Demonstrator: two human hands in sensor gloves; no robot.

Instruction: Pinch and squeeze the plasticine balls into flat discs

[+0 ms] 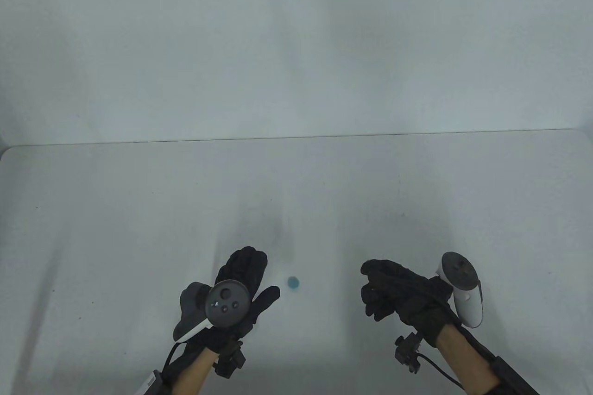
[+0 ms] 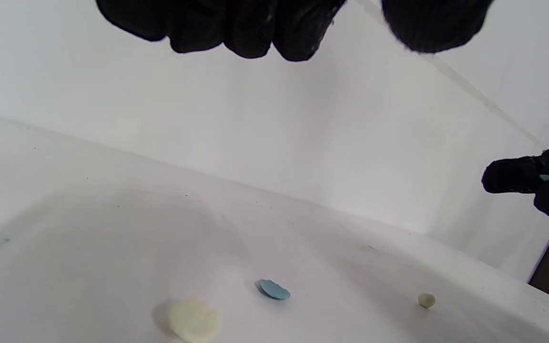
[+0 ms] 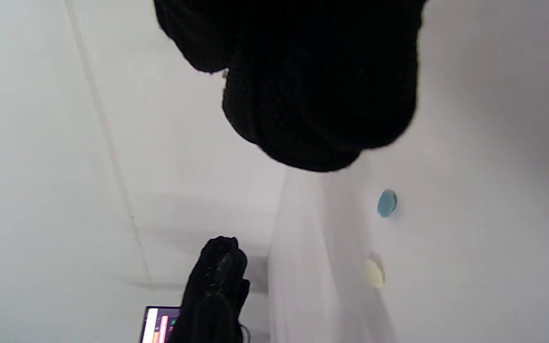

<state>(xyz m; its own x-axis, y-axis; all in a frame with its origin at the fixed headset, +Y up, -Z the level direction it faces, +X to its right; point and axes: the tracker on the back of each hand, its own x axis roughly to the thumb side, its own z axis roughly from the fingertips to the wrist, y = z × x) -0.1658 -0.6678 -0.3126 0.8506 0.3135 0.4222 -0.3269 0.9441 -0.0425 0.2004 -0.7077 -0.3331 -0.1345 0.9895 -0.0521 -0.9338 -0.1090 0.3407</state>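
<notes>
A flat blue disc (image 1: pixel 293 282) lies on the white table (image 1: pixel 139 228) between my hands. In the left wrist view the blue disc (image 2: pixel 273 289) has a flat cream disc (image 2: pixel 193 320) beside it and a small cream ball (image 2: pixel 426 300) farther right. My left hand (image 1: pixel 260 274) hovers just left of the blue disc, fingers stretched out and empty. My right hand (image 1: pixel 373 286) is held above the table with its fingers curled tight. The left wrist view shows a small pale blue piece (image 2: pixel 546 177) pinched between its fingers (image 2: pixel 508 176).
The table's far edge meets a white wall (image 1: pixel 296 43). In the right wrist view the blue disc (image 3: pixel 387 203) and cream disc (image 3: pixel 374 272) lie near the table's edge, and a lit screen (image 3: pixel 160 326) shows at the bottom.
</notes>
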